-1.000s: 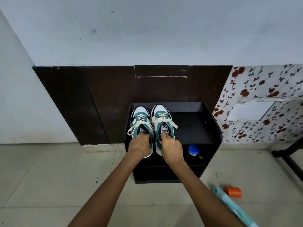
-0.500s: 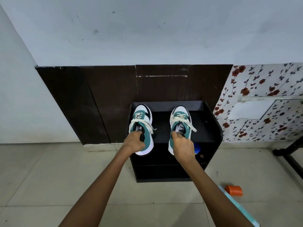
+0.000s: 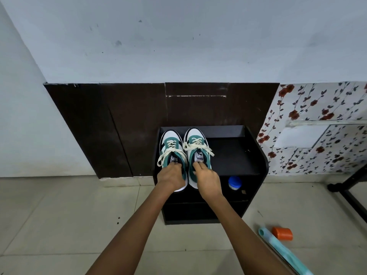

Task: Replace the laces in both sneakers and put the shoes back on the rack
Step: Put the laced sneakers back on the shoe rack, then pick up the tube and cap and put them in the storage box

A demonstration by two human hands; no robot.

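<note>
Two white and teal sneakers with cream laces tied in bows stand side by side, toes toward the wall, on the left part of the black shoe rack's (image 3: 232,155) top. My left hand (image 3: 171,177) grips the heel collar of the left sneaker (image 3: 171,144), fingers tucked into its opening. My right hand (image 3: 207,178) holds the heel of the right sneaker (image 3: 196,142) the same way, fingertips curled over the collar. Both heels stick out a little past the rack's front edge and are hidden under my hands.
A blue-capped bottle (image 3: 235,182) sits on the rack's lower shelf. An orange cap (image 3: 282,233) and a teal tube (image 3: 284,253) lie on the tiled floor at the right. A black stand leg (image 3: 349,187) crosses the floor far right. A dark panel backs the rack.
Half a second ago the sneakers were held apart over the rack top. My right hand has brought the right sneaker leftward, so the pair now stands together on the left side.
</note>
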